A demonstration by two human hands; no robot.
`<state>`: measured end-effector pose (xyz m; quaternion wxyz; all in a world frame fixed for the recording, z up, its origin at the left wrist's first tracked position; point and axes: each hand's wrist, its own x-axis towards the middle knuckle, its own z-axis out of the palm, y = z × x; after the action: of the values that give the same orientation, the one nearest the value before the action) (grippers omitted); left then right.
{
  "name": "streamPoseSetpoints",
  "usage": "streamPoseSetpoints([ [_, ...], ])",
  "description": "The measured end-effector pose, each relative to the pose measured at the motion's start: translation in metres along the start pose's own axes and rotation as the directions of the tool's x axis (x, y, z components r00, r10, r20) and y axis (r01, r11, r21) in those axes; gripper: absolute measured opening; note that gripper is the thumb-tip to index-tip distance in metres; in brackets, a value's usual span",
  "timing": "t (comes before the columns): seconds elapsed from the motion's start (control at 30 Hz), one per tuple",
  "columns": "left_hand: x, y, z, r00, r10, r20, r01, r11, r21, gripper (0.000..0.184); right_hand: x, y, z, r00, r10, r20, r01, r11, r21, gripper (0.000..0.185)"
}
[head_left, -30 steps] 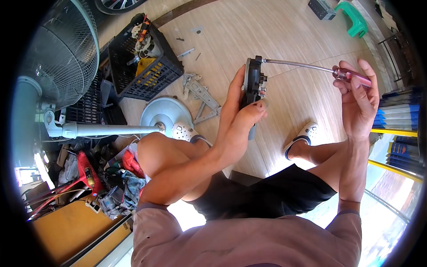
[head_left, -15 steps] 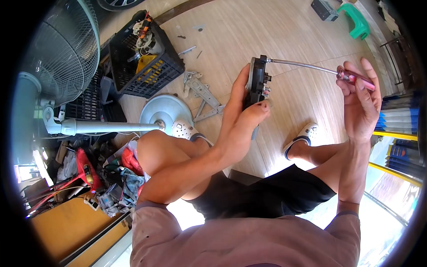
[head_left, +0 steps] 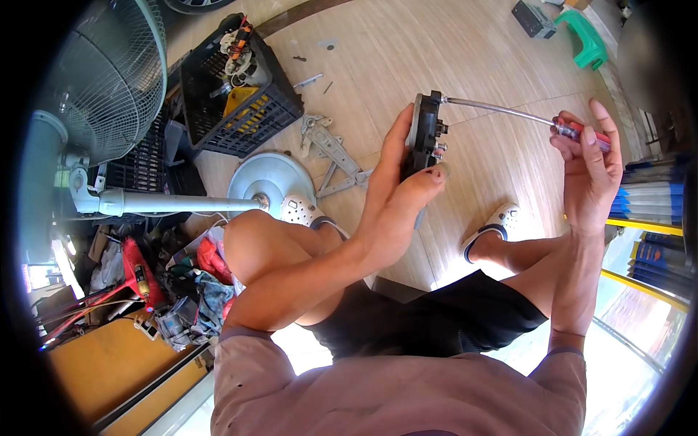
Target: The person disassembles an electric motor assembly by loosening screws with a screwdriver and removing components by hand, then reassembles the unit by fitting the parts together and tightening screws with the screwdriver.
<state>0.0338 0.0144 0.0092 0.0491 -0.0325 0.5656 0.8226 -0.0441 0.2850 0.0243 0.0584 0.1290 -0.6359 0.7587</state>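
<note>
My left hand is wrapped round a black plastic part with a flat greyish back, held on edge. Several small studs, some of them metal, stick out from its right side. I cannot make out exactly what kind of part it is. My right hand has its thumb and fingers closed on the red, partly clear handle of a screwdriver. The screwdriver's long metal shaft runs leftward, and its tip meets a stud or screw at the part's upper corner.
A pedestal fan stands at left, its round base near my foot. Beyond lie a black crate of tools and a metal bracket. A green stool and grey box sit far right; shelves line the right.
The screwdriver's handle has turned a little in my right fingers, while its tip stays at the part's upper corner. My left hand's grip is unchanged; the view has shifted slightly.
</note>
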Motion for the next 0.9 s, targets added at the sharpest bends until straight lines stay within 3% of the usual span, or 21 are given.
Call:
streamPoseSetpoints([
  [0.1, -0.001, 0.000, 0.000, 1.000, 0.004, 0.002, -0.004, 1.000, 0.005, 0.077, -0.001, 0.001, -0.003, 0.998, 0.052, -0.036, -0.052, 0.999, -0.005, 0.046],
  [0.17, -0.001, 0.001, 0.000, 1.000, -0.003, 0.006, 0.003, 1.000, 0.006, 0.077, 0.001, -0.001, 0.003, 1.000, 0.012, 0.018, -0.014, 0.988, 0.151, 0.045],
  [0.37, 0.001, -0.002, 0.000, 1.000, -0.005, -0.009, 0.004, 0.999, -0.036, 0.076, 0.000, -0.003, 0.009, 0.994, -0.099, 0.043, 0.096, 0.994, 0.052, 0.046],
  [0.57, -0.001, -0.003, -0.003, 0.998, 0.039, 0.053, -0.032, 0.993, -0.115, 0.084, -0.001, -0.003, -0.003, 0.999, 0.045, -0.013, -0.045, 0.999, -0.004, 0.046],
  [0.67, -0.001, -0.003, -0.005, 0.998, 0.032, 0.057, -0.026, 0.993, -0.113, 0.083, 0.001, -0.008, 0.011, 0.999, -0.008, 0.047, 0.000, 0.984, 0.180, 0.047],
  [0.77, -0.001, -0.003, -0.004, 0.999, 0.034, 0.042, -0.030, 0.996, -0.087, 0.082, -0.001, -0.011, 0.024, 0.999, -0.048, -0.016, 0.050, 0.983, 0.178, 0.047],
  [0.9, -0.001, -0.003, -0.003, 0.999, 0.040, 0.031, -0.038, 0.998, -0.051, 0.079, 0.000, -0.003, 0.004, 0.999, -0.034, 0.029, 0.032, 0.997, 0.068, 0.045],
])
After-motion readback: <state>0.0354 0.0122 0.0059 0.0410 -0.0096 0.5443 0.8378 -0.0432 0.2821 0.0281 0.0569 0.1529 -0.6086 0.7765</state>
